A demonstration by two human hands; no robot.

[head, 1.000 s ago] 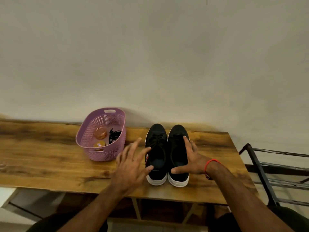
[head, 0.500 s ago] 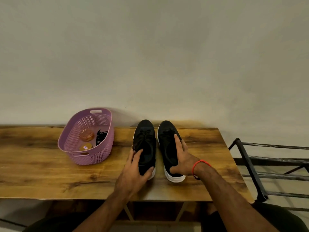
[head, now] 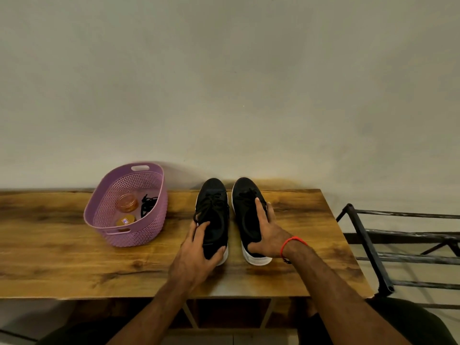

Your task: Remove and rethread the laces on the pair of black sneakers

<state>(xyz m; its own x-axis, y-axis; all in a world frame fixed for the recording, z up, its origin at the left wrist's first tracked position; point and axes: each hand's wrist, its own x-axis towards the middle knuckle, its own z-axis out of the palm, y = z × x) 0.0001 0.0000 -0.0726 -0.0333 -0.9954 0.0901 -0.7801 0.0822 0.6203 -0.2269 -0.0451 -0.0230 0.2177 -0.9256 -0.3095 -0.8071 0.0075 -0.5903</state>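
Two black sneakers with white soles stand side by side on the wooden table (head: 62, 260), toes pointing to the wall. The left sneaker (head: 215, 210) still has its black laces threaded, and my left hand (head: 196, 255) grips its heel from the left side. The right sneaker (head: 246, 207) is also laced. My right hand (head: 267, 232) wraps its heel and outer side, index finger lying along the upper, with a red thread band on that wrist.
A purple perforated basket (head: 149, 227) stands left of the sneakers, holding two small jars and a bundle of black laces (head: 147, 205). A dark metal rack (head: 373, 247) stands to the right of the table. A plain wall runs behind.
My left hand moved in from open above the table and closed on the left sneaker's heel. The sneakers have been drawn slightly apart. My right hand kept its hold.
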